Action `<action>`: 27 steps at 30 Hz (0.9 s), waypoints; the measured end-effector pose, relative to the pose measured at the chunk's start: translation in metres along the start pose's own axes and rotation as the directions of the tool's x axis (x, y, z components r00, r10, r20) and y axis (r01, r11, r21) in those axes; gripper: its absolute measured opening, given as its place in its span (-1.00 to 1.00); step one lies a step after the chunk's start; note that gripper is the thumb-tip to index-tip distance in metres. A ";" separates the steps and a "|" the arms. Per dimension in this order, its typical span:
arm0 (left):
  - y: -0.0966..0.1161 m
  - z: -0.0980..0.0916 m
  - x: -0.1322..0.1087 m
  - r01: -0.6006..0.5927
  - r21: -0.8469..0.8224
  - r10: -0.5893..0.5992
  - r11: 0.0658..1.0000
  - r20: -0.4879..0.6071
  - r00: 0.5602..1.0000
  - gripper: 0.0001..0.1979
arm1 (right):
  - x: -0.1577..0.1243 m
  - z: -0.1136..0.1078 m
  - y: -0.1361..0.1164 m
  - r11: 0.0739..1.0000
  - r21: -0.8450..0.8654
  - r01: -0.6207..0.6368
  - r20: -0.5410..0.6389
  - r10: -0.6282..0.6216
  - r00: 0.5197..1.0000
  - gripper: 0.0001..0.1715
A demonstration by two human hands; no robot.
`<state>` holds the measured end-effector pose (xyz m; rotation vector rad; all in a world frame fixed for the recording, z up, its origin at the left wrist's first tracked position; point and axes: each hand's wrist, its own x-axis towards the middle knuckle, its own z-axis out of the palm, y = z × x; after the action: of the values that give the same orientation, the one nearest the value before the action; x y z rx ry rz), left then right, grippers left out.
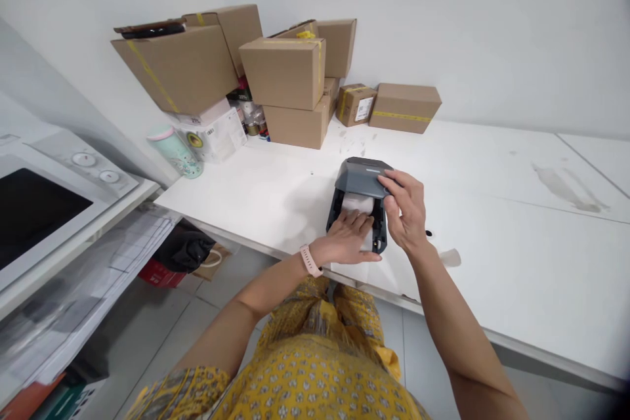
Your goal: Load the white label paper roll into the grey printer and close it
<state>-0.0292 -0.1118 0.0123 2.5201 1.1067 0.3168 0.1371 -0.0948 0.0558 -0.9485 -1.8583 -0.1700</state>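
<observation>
A dark grey label printer (365, 174) stands near the front edge of the white table with its lid raised. Inside it lies a white paper roll (357, 203), and a strip of paper comes out toward the front edge. My left hand (348, 238), with a pink band at the wrist, rests flat over the paper in the printer, fingers stretched out. It covers much of the inside. My right hand (404, 207) grips the right side of the lid between thumb and fingers and holds it up.
Cardboard boxes (283, 72) are stacked at the back left, with smaller boxes (405, 108) beside them. A mint tumbler (177, 152) stands near a white carton. The microwave (49, 190) is at the left. Right of the printer lies a small piece of paper (449, 258).
</observation>
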 end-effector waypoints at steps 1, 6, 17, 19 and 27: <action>0.002 0.003 -0.004 -0.012 0.035 0.012 0.999 -0.008 1.000 -0.14 | -0.001 0.000 0.000 1.000 0.001 0.003 0.001 -0.003 1.000 -0.51; 0.017 0.015 -0.018 -0.025 0.155 0.036 0.988 -0.070 0.997 -0.01 | -0.003 0.000 0.001 0.999 0.014 0.042 -0.009 -0.042 0.999 -0.49; 0.037 0.018 -0.023 0.058 0.147 -0.041 0.987 -0.117 0.992 -0.07 | -0.002 0.002 0.000 0.999 0.027 0.046 -0.031 -0.045 0.998 -0.48; 0.035 0.016 -0.023 0.055 0.127 -0.041 0.990 -0.107 0.993 -0.10 | -0.002 0.002 0.001 0.999 0.019 0.045 -0.029 -0.045 0.999 -0.49; 0.041 0.022 -0.016 0.090 0.120 -0.075 0.989 -0.129 0.989 -0.09 | 0.012 0.002 0.003 0.999 0.025 -0.031 -0.028 0.032 0.999 -0.54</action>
<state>-0.0052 -0.1547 0.0084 2.5839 1.3133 0.3976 0.1356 -0.0856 0.0635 -0.9533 -1.8139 -0.1404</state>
